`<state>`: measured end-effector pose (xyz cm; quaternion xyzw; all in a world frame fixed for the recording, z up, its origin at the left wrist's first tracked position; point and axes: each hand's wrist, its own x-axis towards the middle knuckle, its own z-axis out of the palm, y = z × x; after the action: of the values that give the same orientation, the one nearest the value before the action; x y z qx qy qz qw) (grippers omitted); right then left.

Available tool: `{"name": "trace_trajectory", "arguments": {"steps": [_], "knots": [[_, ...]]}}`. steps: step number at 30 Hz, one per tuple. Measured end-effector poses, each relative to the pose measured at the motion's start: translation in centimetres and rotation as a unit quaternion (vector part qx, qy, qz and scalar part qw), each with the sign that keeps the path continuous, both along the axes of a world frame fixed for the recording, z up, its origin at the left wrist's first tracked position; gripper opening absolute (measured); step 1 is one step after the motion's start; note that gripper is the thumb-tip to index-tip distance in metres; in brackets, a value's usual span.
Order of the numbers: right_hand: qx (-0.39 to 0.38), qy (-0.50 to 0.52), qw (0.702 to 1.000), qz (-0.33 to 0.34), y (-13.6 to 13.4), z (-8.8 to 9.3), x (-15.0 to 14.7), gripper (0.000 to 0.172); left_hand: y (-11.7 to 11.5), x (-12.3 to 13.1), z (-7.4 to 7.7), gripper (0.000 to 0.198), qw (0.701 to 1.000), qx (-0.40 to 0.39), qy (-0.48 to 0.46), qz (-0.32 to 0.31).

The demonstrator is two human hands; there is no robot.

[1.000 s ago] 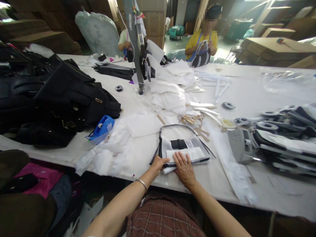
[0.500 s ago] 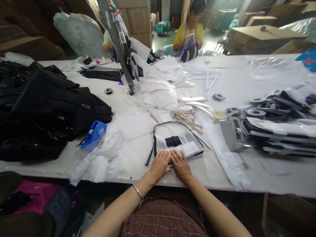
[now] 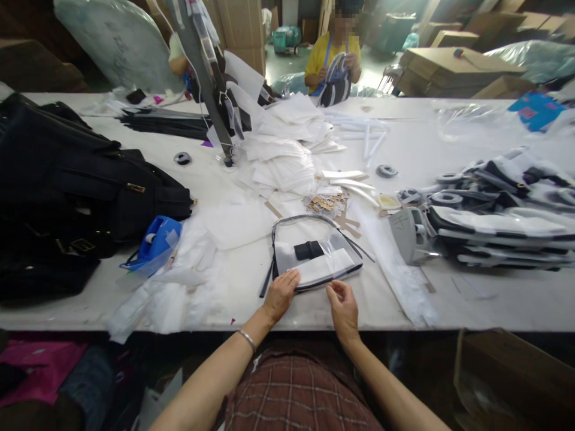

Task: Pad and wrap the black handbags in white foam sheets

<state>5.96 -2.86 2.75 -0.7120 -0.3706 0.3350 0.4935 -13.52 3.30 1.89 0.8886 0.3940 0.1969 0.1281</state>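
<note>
Right hand (image 3: 344,306): has parted from the left, fingers now curled narrow by the bag's near edge; whether they pinch anything, cannot tell.
Left hand (image 3: 279,297): flat, fingers together, on the near-left edge, seemingly steadying alone.
Bag (image 3: 327,246): lies just beyond both hands' fingers.
White slip (image 3: 321,270): more exposed beyond the fingertips than half a second ago.

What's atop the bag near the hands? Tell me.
A white strip and a black piece; the left hand covers one near corner. What lies beneath them is hidden.
</note>
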Motion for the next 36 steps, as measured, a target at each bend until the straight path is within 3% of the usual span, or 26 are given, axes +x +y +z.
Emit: {"name": "trace_trajectory", "arguments": {"steps": [1,3,6,12,18,22,27,31,36], "knots": [[-0.064,0.101,0.992,-0.050,-0.4,-0.2,-0.4,0.041,0.0,0.0,0.0,0.046,1.000,-0.003,-0.001,-0.001],[-0.153,0.292,0.941,-0.079,-0.5,-0.3,-1.6,0.048,-0.1,-0.1,0.1,0.046,1.000,-0.009,-0.005,-0.001],[-0.166,0.431,0.884,-0.066,0.9,0.0,-3.4,0.050,0.2,-0.2,0.5,0.044,1.000,-0.016,-0.010,-0.001],[-0.179,0.502,0.842,-0.090,2.8,0.7,-4.5,0.041,1.3,-1.0,1.5,0.040,0.999,-0.015,-0.006,-0.034],[-0.159,0.534,0.825,-0.096,3.4,1.5,-6.5,0.044,1.1,-1.9,1.4,0.041,0.995,0.075,0.048,-0.050],[-0.172,0.522,0.818,-0.171,4.2,2.4,-7.7,0.036,-0.1,-1.2,1.3,0.050,0.982,0.155,0.098,-0.033],[-0.195,0.502,0.817,-0.204,4.9,3.0,-8.2,0.029,-1.0,-0.6,0.5,0.056,0.963,0.224,0.147,0.025],[-0.214,0.522,0.801,-0.200,5.8,3.7,-8.7,0.023,0.5,-1.1,0.4,0.048,0.952,0.264,0.155,0.019],[-0.218,0.553,0.787,-0.162,6.8,4.8,-8.7,0.022,2.8,-1.9,1.7,0.050,0.954,0.267,0.134,0.001]]}}
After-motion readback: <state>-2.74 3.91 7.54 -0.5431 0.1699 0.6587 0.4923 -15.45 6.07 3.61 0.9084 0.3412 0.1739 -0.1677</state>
